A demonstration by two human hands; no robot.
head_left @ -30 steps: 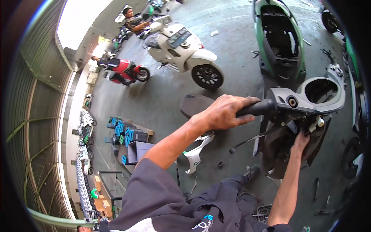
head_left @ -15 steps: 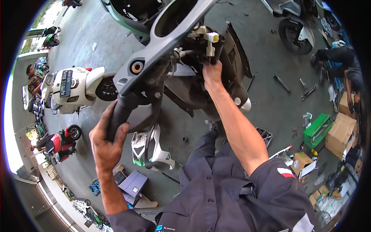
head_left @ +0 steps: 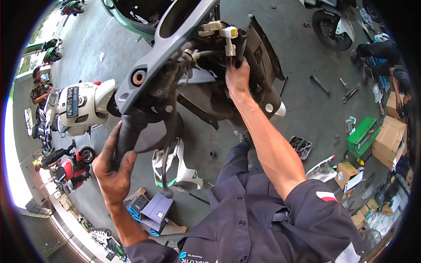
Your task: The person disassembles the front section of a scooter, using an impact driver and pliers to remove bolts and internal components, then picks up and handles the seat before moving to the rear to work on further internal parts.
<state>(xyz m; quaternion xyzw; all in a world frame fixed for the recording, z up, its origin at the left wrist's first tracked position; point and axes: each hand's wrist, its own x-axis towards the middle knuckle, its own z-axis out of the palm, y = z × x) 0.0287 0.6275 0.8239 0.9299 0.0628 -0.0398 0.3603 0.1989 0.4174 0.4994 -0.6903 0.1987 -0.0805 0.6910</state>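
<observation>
A partly stripped scooter stands in front of me, a long grey frame piece [head_left: 151, 65] with a large oval opening running across its top. My left hand [head_left: 113, 175] is wrapped round the black handlebar grip [head_left: 131, 129], thumb on the near side. Below the grip hangs a dark lever or cable end [head_left: 167, 190]. Just under the pale wiring connectors [head_left: 229, 32], my right hand [head_left: 238, 81] is closed among dark parts. Its fingertips are hidden, and what it holds cannot be made out. Brown-black body panels [head_left: 258, 57] flank that hand.
A white body panel [head_left: 193, 177] and a grey-violet box [head_left: 155, 210] lie on the floor below. Loose tools [head_left: 319, 84], a green box [head_left: 362, 138] and cardboard boxes [head_left: 390, 140] are at right. A white scooter [head_left: 81, 103] stands left; other people are at both sides.
The scooter's front and both hands have shifted slightly left in view, with the grip turned a little lower. Both hands keep their places on the scooter. A second person now shows at left.
</observation>
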